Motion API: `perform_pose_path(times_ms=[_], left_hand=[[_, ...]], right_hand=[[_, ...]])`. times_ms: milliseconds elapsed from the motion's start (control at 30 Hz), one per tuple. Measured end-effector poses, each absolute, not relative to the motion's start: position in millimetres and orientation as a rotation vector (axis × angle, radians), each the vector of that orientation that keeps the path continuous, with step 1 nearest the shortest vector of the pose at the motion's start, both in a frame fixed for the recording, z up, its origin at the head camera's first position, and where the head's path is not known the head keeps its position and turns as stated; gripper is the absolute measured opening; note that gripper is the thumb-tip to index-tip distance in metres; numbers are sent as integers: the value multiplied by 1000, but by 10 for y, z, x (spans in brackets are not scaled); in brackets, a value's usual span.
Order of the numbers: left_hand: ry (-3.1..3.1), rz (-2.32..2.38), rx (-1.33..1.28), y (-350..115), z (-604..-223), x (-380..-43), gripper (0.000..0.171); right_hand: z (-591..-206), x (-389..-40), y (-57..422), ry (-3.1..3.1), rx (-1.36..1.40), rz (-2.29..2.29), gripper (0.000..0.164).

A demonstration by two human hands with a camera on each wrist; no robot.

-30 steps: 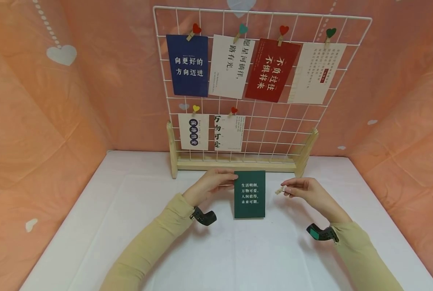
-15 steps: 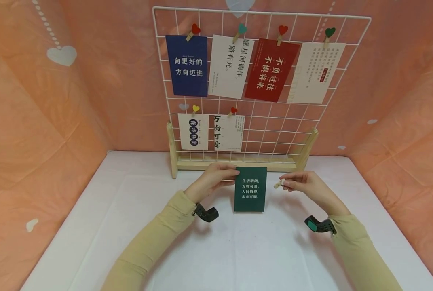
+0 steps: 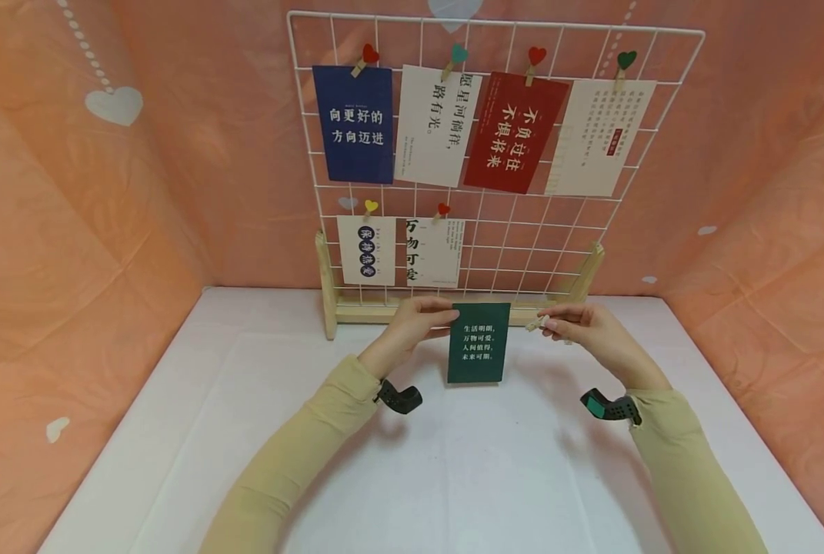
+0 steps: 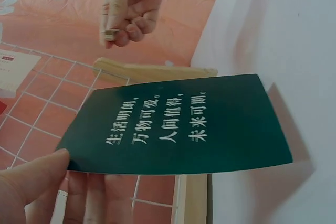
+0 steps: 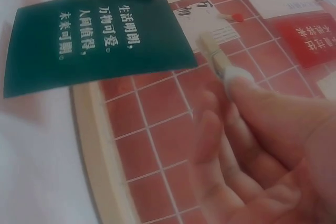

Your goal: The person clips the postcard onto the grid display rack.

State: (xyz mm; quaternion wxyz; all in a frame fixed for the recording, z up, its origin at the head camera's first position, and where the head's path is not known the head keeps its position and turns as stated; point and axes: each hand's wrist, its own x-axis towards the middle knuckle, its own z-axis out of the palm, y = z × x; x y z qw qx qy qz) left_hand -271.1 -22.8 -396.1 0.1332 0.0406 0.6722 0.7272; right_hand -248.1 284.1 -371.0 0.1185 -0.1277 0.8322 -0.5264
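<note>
A dark green card [image 3: 478, 342] with white lettering is pinched at its upper left corner by my left hand [image 3: 415, 327], thumb in front and fingers behind. The card hangs upright above the white table, in front of the rack's base. To its right, my right hand [image 3: 588, 335] pinches a small wooden clothespin [image 5: 212, 51] with a white piece at its gripped end. The clothespin points toward the card and stands apart from it. In the left wrist view the green card [image 4: 173, 124] spans the middle, with the clothespin [image 4: 111, 35] beyond it.
Behind the hands stands a white wire grid rack [image 3: 522, 231] on a wooden base [image 3: 377, 314]. Four heart clothespins would be several; they hold a blue card [image 3: 352, 158], a red card [image 3: 498, 173] and white cards on it. A white cloth covers the table [image 3: 508, 477].
Both hands have moved up and forward toward the rack, carrying the green card and the clothespin. The card has risen and shifted slightly right; the hung cards have not moved.
</note>
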Motion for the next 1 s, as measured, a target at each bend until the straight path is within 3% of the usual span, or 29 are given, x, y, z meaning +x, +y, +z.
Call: perform_pose_path(times_ms=[700, 1000], left_hand=[[2112, 2119, 364, -120, -3739, -2946, 29], [2241, 2085, 347, -72, -3616, -3041, 25]], right_hand=[[-3403, -2806, 2665, 2510, -440, -1641, 38], [-3224, -2927, 2582, 2568, -387, -1679, 36]])
